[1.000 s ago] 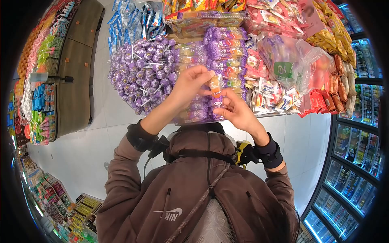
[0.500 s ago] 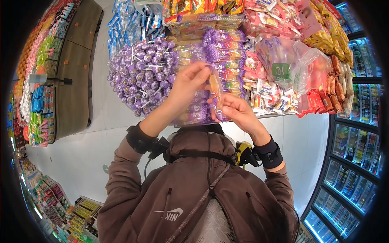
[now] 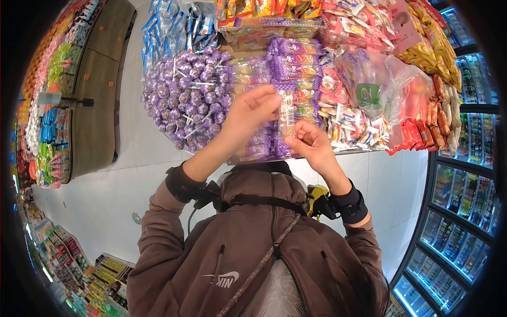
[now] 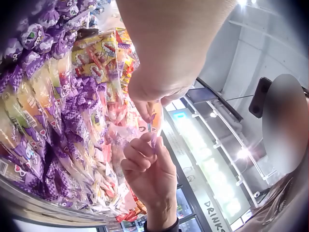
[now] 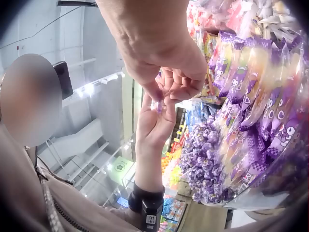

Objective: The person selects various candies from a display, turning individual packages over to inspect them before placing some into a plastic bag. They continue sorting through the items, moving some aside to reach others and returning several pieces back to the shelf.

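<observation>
A slim wrapped jelly stick [image 3: 288, 113], orange with purple ends, is held upright between the two hands, its barcode side facing up in the head view. My left hand [image 3: 252, 112] pinches its upper end between thumb and fingers. At its lower end, the thumb and fingers of my right hand [image 3: 312, 143] grip the wrapper. In the left wrist view the orange stick [image 4: 155, 116] shows between both hands; the right wrist view shows only a purple end of it. Rows of similar purple-wrapped sticks [image 3: 298, 71] lie just beneath the hands.
Purple ball lollipops [image 3: 185, 98] are heaped left of the hands. To the right lie small white-wrapped sweets [image 3: 348, 129] and a clear plastic bag [image 3: 369, 79] with packets inside. Yellow packets [image 3: 269, 8] fill the back bin. Lit drink fridges [image 3: 459, 195] line the right side.
The stick has been turned over, from its orange printed front, through its edge, to the barcode side. Both hands stay above the same rows.
</observation>
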Tool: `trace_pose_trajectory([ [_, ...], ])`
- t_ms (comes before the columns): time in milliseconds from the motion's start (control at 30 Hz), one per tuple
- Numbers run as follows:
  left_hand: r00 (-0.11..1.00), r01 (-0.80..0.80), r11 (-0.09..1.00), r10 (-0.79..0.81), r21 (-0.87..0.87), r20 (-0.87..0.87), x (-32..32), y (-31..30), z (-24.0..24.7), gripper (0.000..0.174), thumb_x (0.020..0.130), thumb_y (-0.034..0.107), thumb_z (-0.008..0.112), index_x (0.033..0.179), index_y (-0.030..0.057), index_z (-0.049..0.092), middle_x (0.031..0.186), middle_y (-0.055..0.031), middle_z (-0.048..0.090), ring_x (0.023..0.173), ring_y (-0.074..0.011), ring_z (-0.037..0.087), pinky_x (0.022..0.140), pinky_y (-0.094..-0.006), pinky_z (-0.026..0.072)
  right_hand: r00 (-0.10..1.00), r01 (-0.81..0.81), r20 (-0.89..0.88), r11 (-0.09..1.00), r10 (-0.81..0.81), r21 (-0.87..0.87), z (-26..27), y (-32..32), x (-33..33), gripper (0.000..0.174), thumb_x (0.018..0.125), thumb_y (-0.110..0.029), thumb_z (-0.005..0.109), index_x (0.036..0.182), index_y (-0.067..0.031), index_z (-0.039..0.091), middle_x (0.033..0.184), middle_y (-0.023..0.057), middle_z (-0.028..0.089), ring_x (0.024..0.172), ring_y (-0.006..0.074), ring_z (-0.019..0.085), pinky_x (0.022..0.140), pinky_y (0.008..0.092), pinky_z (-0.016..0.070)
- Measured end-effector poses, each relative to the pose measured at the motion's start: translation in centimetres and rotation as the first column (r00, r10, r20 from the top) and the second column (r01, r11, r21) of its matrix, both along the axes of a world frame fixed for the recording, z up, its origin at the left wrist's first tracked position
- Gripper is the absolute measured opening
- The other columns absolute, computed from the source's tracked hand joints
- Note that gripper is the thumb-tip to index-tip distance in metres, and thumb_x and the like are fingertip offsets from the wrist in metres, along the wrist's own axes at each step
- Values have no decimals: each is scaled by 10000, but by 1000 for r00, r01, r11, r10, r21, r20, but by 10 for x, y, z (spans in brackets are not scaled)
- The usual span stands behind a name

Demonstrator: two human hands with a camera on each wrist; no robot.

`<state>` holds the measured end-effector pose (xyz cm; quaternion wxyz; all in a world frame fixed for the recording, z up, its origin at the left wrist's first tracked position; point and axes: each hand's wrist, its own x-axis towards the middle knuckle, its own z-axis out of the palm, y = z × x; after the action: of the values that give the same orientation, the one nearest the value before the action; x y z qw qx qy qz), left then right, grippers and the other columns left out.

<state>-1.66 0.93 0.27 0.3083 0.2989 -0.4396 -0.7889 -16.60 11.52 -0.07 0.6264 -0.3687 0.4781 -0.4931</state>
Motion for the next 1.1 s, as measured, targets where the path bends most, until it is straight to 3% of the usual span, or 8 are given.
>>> trace_pose_trajectory([
  [167,1000,-1,1000,1,0,30,0,0,-1,342,836,150,603,1108,-19,485,940,-52,607,824,-87,571,685,-227,484,999,-39,-22,999,40,26,-5,1,2,142,833,-85,596,795,-84,460,733,-53,508,649,18,446,560,185,366],
  [400,999,-7,1000,6,18,35,0,0,-4,331,836,155,604,1104,-7,496,927,-45,613,801,-67,569,670,-212,485,999,-40,-1,999,40,25,-5,1,2,103,836,-79,590,840,-77,486,768,-46,533,668,17,450,564,179,364],
  [500,996,13,999,-9,-46,85,0,1,-1,225,882,108,508,1071,-15,509,1073,-138,592,933,-197,608,714,-237,512,999,-52,11,999,52,17,-6,2,0,96,836,-78,590,854,-73,496,780,-44,538,684,18,460,577,178,373],
  [567,997,26,998,-22,-59,72,0,1,1,218,884,108,504,1065,-14,509,1069,-141,593,931,-200,608,716,-243,515,998,-63,14,998,63,21,-7,2,0,91,836,-74,589,860,-67,501,790,-40,538,706,20,473,597,174,389],
  [767,999,-3,999,6,-48,51,0,3,-3,185,886,101,497,1036,-8,504,1057,-157,594,928,-212,609,734,-269,521,992,-29,125,998,37,-61,-7,2,3,112,885,-104,508,975,-51,470,969,43,570,853,109,553,792,280,444],
  [867,999,20,997,-17,-69,46,2,4,0,161,885,99,497,1011,-2,501,1055,-166,592,929,-226,609,750,-287,519,925,-33,377,999,44,-36,1,-1,6,188,915,-199,443,1030,-51,431,960,100,587,892,170,577,819,327,443],
  [967,998,41,996,-45,-76,-52,3,6,1,143,876,87,510,991,3,501,1060,-171,588,938,-239,606,780,-310,511,939,-35,338,997,56,-68,0,-3,6,194,903,-207,474,1010,-49,436,937,87,581,860,158,573,794,314,445],
  [1100,990,27,997,-37,-72,-133,17,12,-8,152,838,37,553,980,3,510,1061,-172,583,942,-231,598,818,-324,486,980,-75,179,996,83,-56,-9,3,-9,148,865,-112,536,972,-49,455,885,36,548,804,123,548,744,255,435],
])
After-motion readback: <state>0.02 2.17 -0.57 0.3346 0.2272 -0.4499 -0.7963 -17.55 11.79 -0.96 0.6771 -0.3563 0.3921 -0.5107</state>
